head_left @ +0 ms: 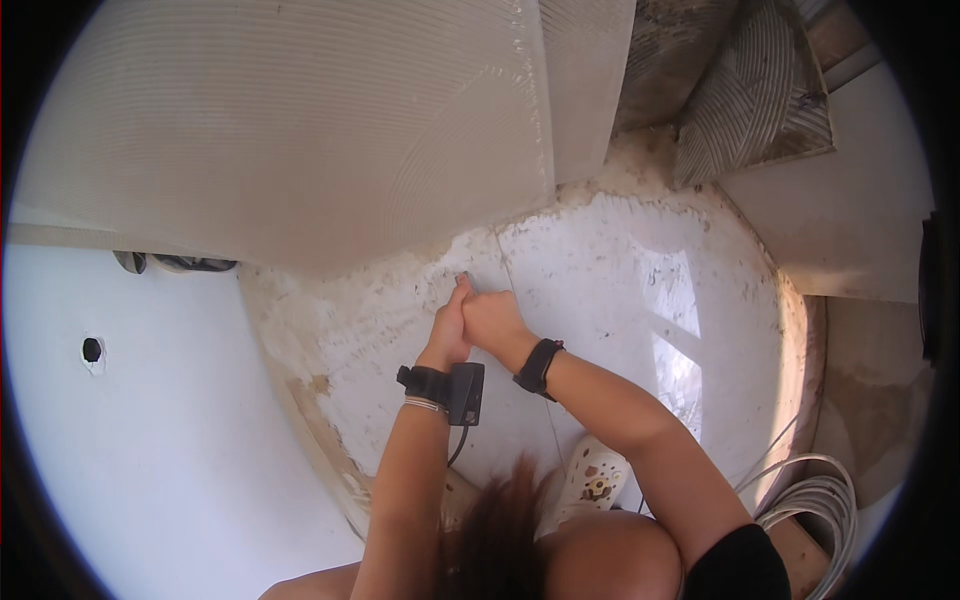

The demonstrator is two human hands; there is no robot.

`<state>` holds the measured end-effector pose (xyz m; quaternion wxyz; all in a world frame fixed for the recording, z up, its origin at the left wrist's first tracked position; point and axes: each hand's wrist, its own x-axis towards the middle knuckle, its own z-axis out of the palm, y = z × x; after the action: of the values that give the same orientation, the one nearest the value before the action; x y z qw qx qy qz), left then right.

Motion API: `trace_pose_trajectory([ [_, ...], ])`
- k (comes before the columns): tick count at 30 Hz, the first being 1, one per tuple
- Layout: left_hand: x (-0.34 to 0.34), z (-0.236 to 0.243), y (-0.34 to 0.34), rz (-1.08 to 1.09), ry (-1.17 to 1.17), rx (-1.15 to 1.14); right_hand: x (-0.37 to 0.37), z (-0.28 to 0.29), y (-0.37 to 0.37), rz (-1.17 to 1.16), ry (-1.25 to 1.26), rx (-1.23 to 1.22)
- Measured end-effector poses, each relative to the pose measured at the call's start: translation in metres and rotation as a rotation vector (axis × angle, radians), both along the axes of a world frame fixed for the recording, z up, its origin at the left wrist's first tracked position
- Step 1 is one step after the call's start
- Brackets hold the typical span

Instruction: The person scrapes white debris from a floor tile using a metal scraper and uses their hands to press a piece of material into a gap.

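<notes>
Head view: two hands, left hand (450,330) and right hand (494,318), pressed together above one pale floor (590,310).
Fingers: mostly curled closed, touching; anything small between them, I cannot tell.
Wristbands (540,367): two, black; one dark box (466,393) at the left.

White floor (590,285), apparently brown-smudged

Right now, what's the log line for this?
left hand: touching right hand | worn: black wristbands | below: smeared white floor
</notes>
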<state>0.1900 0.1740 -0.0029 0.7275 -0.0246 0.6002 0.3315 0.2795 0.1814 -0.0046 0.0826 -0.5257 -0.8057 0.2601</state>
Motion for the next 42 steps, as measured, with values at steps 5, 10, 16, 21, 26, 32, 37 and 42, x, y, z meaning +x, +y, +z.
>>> trace_pose_trajectory([
  [5,0.006,0.005,-0.026,0.019,-0.045,0.055,0.009,0.009,-0.019,0.046,0.028,0.082],
  [10,0.004,0.01,-0.033,0.123,-0.029,0.027,0.0,0.003,-0.025,0.06,-0.021,0.115],
  [16,-0.002,-0.005,-0.035,0.19,-0.011,-0.003,-0.002,0.011,-0.017,0.092,-0.068,-0.023],
  [21,0.0,-0.002,-0.033,0.167,0.033,0.0,-0.005,0.004,-0.016,0.138,-0.107,-0.076],
  [26,-0.001,0.008,-0.027,0.232,0.058,0.027,-0.015,-0.007,-0.01,0.135,-0.065,0.033],
  [32,-0.006,0.039,-0.022,0.223,0.013,0.092,-0.026,-0.005,0.003,0.296,0.01,0.043],
  [37,-0.014,0.036,-0.057,0.103,0.206,-0.001,-0.028,-0.007,-0.045,0.224,0.059,-0.036],
  [42,-0.026,0.018,-0.044,0.053,0.486,0.058,-0.048,-0.016,-0.026,0.214,0.09,0.024],
])
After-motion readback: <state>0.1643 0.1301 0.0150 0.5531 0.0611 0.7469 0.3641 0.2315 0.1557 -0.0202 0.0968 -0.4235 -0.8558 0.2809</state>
